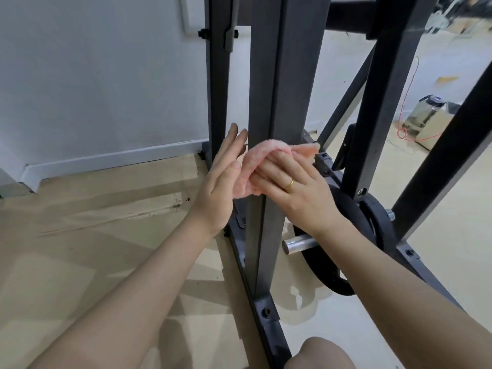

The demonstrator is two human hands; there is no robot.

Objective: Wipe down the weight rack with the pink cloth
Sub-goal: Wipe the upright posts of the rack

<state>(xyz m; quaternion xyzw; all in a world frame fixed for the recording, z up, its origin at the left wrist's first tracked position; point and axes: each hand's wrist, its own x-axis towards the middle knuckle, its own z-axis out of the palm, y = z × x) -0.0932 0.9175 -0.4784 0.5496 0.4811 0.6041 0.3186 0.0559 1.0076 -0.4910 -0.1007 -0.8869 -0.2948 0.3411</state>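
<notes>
Right hand [290, 187] grips the pink cloth [255, 166] against the rack's upright post [271, 75]; left hand [222, 177] flat, fingers straight, touching the cloth's edge.

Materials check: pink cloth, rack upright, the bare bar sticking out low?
Pink cloth: soft terry or microfibre by its fuzzy nap. Rack upright: likely steel with a matte dark grey coating, sharp square edges. Bar: bare polished metal, shiny with highlights.

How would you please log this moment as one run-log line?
stage: wiping upright | right hand: grips pink cloth against rack post | left hand: open, beside cloth | weight plate: behind right wrist
</notes>
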